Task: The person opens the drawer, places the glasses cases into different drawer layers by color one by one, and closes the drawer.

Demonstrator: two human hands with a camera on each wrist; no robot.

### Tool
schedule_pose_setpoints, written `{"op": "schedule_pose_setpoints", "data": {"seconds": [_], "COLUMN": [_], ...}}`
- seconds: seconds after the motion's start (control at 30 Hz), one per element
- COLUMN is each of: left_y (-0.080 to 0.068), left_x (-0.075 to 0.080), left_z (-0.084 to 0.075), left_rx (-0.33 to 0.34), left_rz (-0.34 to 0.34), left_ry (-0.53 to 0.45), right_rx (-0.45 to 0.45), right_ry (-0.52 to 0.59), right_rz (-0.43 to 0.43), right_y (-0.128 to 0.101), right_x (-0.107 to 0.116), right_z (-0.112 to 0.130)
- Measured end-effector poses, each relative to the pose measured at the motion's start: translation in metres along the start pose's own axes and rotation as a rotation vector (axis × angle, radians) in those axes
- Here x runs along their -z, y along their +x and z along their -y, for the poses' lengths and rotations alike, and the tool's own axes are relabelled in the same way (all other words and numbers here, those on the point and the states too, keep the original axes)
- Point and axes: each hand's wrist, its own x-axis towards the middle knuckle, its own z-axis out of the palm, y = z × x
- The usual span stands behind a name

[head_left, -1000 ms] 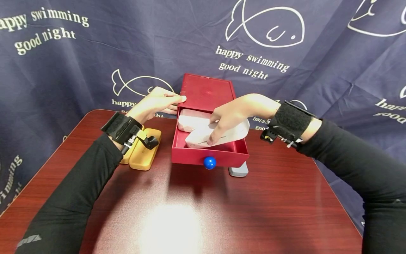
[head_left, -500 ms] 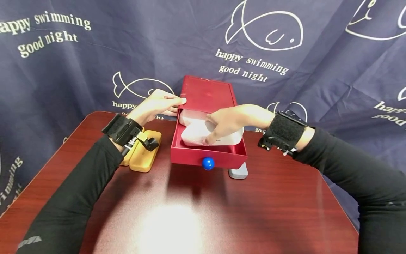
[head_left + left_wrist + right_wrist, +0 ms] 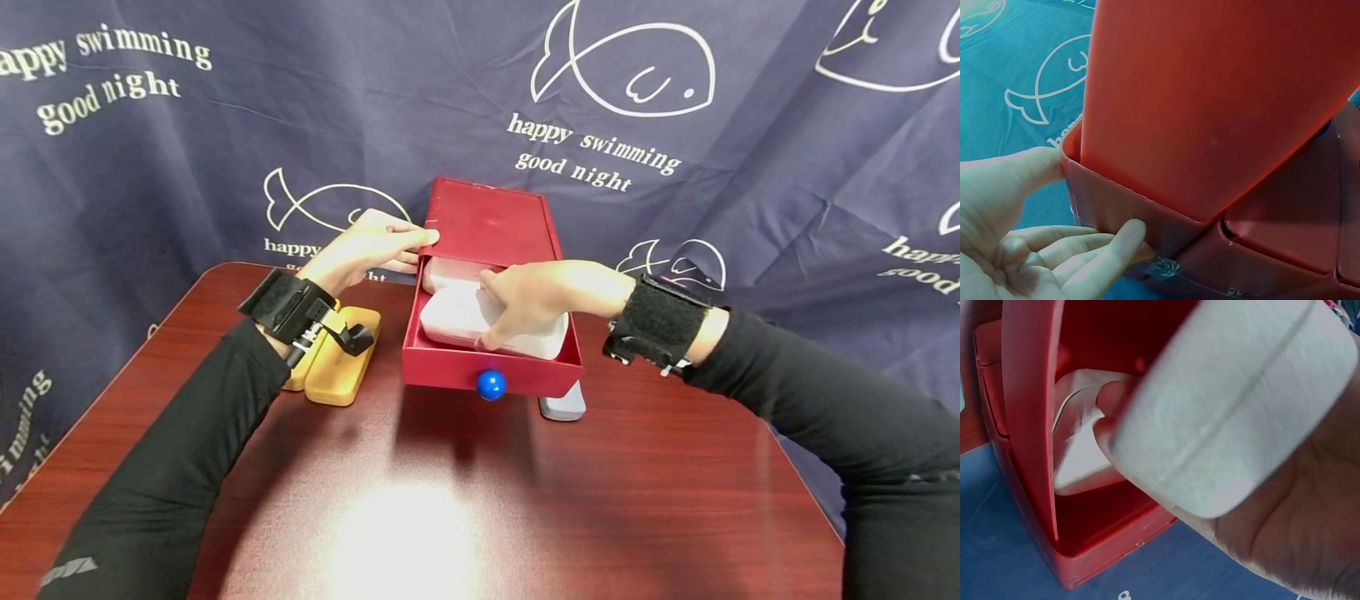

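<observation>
Reddish-brown table (image 3: 660,500), red drawer box (image 3: 491,217) on it, yellow case (image 3: 345,362) left, grey case (image 3: 562,407) right

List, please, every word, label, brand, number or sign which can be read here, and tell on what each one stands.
"happy swimming": on the dark blue curtain, repeated, some copies cut off or covered.
"good night": on the same curtain, under those words, also repeated.
Small pale marks by the red box, left wrist view: too unclear to read.
White cases, yellow case: nothing readable.
</observation>
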Motion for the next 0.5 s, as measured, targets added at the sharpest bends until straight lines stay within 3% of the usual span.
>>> {"op": "schedule_pose_setpoints", "data": {"seconds": [0.5], "left_y": [-0.0022], "left_x": [0.0017], "left_z": [0.001], "left_rx": [-0.025], "left_rz": [-0.003], "left_ry": [0.037], "right_rx": [0.007], "right_ry": [-0.115], "right_rz": [-0.01], "right_y": [0.009], "right_x": [0.0066], "right_z": [0.0103]}}
